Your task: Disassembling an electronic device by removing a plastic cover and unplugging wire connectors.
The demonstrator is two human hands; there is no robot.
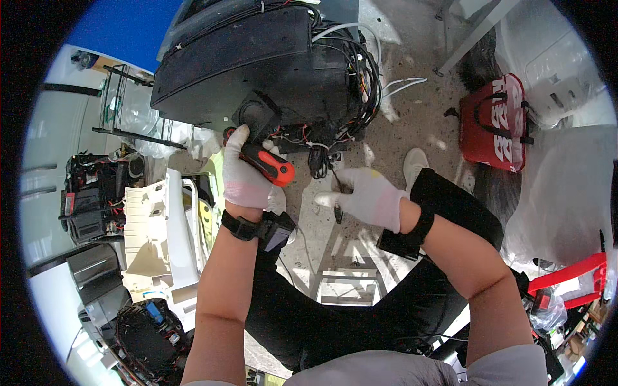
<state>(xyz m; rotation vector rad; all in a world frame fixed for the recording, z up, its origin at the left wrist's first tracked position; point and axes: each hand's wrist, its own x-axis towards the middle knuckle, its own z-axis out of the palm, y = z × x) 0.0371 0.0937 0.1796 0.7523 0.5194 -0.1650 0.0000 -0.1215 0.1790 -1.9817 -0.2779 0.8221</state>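
Work looks unfinished, wires [369,103] hanging exposed beyond the right hand [368,196], which pinches a cord [338,214]; the left hand [244,174] grips a power tool [277,167].

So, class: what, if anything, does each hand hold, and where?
The left hand grips a red-and-black tool around its body; the right hand seems to pinch a dark cable near one end.

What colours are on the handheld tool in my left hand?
The handheld tool is red-orange and black; it shows best in the head view.
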